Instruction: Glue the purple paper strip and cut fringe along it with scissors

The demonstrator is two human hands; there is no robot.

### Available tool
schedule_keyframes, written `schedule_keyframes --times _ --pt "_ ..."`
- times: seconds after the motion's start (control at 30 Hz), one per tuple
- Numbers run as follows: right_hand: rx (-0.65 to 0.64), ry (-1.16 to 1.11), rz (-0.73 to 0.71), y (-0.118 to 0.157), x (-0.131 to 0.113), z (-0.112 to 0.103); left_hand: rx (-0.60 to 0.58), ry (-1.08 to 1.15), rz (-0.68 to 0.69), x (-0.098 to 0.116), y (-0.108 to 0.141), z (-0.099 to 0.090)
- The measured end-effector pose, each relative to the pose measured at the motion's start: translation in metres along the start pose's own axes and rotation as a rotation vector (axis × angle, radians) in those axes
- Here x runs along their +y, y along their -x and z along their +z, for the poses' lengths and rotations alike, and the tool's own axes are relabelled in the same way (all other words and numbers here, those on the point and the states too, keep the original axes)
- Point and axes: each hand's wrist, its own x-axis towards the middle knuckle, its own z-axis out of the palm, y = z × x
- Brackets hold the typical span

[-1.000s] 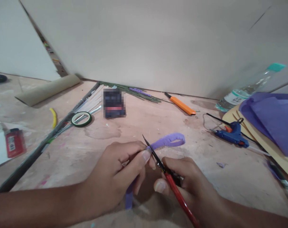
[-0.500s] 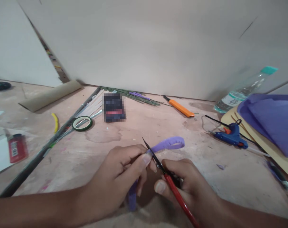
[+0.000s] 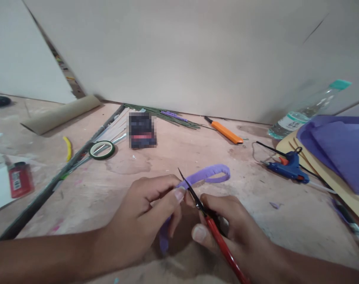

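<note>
Between the thumb and fingers of my left hand [image 3: 155, 207] is pinched a purple crepe paper strip [image 3: 201, 173]. Its far end curls into a loop to the right, with small cuts along one edge, and its other end hangs below my palm. My right hand [image 3: 226, 221] is closed around red-handled scissors [image 3: 216, 232]. Their dark blades lie against the strip just past my left thumb; whether they are parted there is hard to see. Part of the scissors' handle is hidden by my right fingers.
A blue glue gun [image 3: 287, 167] lies right, beside purple paper [image 3: 339, 150] and a water bottle [image 3: 297, 118]. An orange cutter [image 3: 226, 132], green wire stems [image 3: 155, 110], green tape [image 3: 102, 150], a cardboard tube [image 3: 62, 114] and a red lighter [image 3: 20, 180] lie around.
My left fingers have shifted slightly, and more of the purple strip shows between thumb and blades. Its hanging end has risen a little. The scissors stay nearly in place.
</note>
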Motion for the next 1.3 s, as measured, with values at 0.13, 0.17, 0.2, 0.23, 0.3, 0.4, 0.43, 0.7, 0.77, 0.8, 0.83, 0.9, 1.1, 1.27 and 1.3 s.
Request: schedule_keyframes --times 0.13,0.17,0.2,0.23,0.3,0.4,0.43,0.7,0.77,0.8,0.83,0.9,1.1,1.27,1.3 --pt "0.001 0.001 0.02 -0.0004 0.0016 0.0016 0.006 -0.063 0.062 0.0035 -0.0008 0.001" --pt "-0.003 -0.007 0.028 -0.0002 0.002 0.002 0.006 -0.069 0.066 0.004 -0.0008 0.0012" --pt "-0.005 -0.018 0.033 0.0 0.0024 0.0023 0.003 -0.074 0.071 0.0044 -0.0007 0.0014" --pt "-0.001 -0.027 0.037 0.0003 0.0027 0.0025 0.002 -0.08 0.075 0.0045 -0.0007 0.0014" --pt "0.005 -0.037 0.032 0.0008 0.0032 0.0026 0.003 -0.092 0.085 0.0042 -0.0005 0.0014" --pt "0.01 -0.029 0.025 0.001 0.0033 0.0022 0.0 -0.096 0.095 0.0033 -0.0003 0.0011" --pt "0.009 -0.027 0.025 0.0009 0.0032 0.0021 -0.004 -0.095 0.094 0.0029 -0.0001 0.0011" --pt "0.012 -0.035 -0.001 0.0018 0.0033 0.0016 -0.043 -0.004 0.003 -0.0031 0.0029 0.0008" --pt "0.017 -0.044 -0.019 0.002 0.003 0.0012 -0.043 0.013 -0.012 -0.0045 0.0032 0.0007" --pt "0.018 -0.05 -0.022 0.002 0.0028 0.001 -0.042 0.023 -0.018 -0.0048 0.003 0.0007" --pt "0.016 -0.051 -0.021 0.0019 0.0027 0.0007 -0.042 0.032 -0.026 -0.0048 0.0027 0.0007" --pt "0.012 -0.04 -0.018 0.0017 0.0024 0.0003 -0.048 0.035 -0.027 -0.0042 0.0021 0.0007" --pt "-0.001 -0.072 -0.035 0.0004 0.0017 0.0019 -0.081 0.077 -0.036 -0.0036 0.0028 0.0004" --pt "0.01 -0.085 -0.038 0.0 0.003 0.0022 -0.082 0.061 -0.033 -0.0051 0.0036 0.0002" --pt "0.007 -0.089 -0.034 0.0001 0.0032 0.002 -0.08 0.06 -0.031 -0.005 0.0034 0.0002"
